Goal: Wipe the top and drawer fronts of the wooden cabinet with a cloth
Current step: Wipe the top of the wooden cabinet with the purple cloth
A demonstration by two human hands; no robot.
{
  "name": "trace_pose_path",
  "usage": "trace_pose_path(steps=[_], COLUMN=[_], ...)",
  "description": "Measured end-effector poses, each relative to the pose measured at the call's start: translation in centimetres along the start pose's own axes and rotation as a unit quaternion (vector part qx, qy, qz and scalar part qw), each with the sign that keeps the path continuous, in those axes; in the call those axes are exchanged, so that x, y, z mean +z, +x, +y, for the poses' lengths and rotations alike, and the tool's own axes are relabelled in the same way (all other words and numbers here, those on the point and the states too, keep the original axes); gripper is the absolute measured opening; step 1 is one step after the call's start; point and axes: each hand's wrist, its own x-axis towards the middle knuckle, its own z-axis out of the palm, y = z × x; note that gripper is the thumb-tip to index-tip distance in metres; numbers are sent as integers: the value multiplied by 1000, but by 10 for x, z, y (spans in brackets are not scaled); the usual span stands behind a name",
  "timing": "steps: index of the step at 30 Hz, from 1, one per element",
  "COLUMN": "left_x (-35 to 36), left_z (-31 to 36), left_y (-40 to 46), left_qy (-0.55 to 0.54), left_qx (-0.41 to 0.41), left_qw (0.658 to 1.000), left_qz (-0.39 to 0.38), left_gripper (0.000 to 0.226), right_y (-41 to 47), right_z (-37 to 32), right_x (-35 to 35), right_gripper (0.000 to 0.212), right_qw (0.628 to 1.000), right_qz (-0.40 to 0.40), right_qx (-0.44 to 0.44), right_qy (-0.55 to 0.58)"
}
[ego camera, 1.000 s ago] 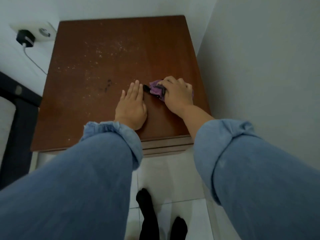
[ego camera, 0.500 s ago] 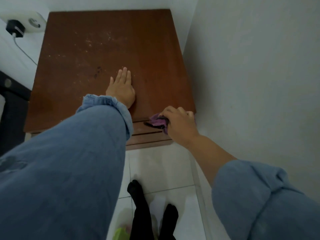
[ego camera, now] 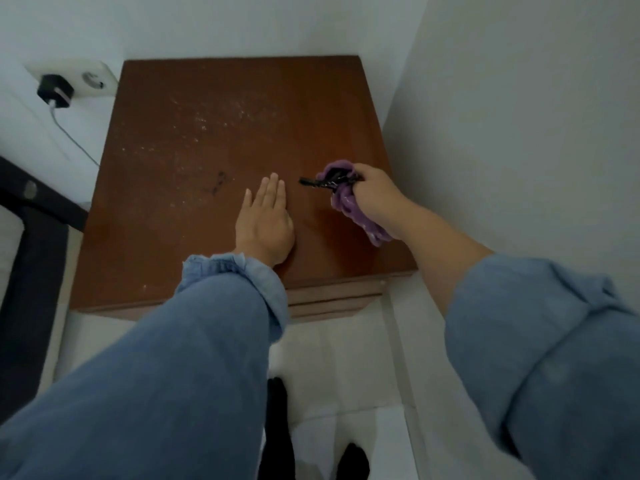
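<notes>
The wooden cabinet (ego camera: pixel 214 109) stands in a corner, seen from above, its brown top speckled with pale dust towards the back and left and marked by a dark smudge near the middle. My left hand (ego camera: pixel 265 225) lies flat, palm down, on the front middle of the top. My right hand (ego camera: pixel 375 194) hovers over the front right part, shut on a crumpled purple cloth (ego camera: pixel 349 209) with a black strip at its top edge; the cloth hangs down from my fist. Thin slivers of the drawer fronts (ego camera: pixel 332 294) show below the front edge.
White walls close in behind and to the right of the cabinet. A wall socket (ego camera: pixel 91 79) with a black charger (ego camera: pixel 55 90) and cable sits on the left wall. Dark furniture (ego camera: pixel 31 244) stands at the left. White floor tiles (ego camera: pixel 346 368) and my black-socked feet lie below.
My right hand has lifted the cloth from the front edge near the drawers back up over the front right of the top. My left hand stays flat on the top.
</notes>
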Motion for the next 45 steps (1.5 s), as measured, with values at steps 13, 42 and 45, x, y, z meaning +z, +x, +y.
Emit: trace_pose_path(steps=[13,42,45], left_x=[-41,-27,-28], left_z=[-130,-138,-137], left_y=[118,135,135], left_qy=[-16,-138,-140], left_qx=[16,11,11], left_qw=[995,978,977], left_qz=[98,155,159], left_gripper=[53,59,58], right_y=[212,141,105], right_z=[-87,-10,2], right_x=[91,109,109], right_gripper=[44,41,42], right_qw=[951,816,827], right_qz=[79,78,72], right_qx=[-96,-202,-190], right_qy=[-283,-536,-525])
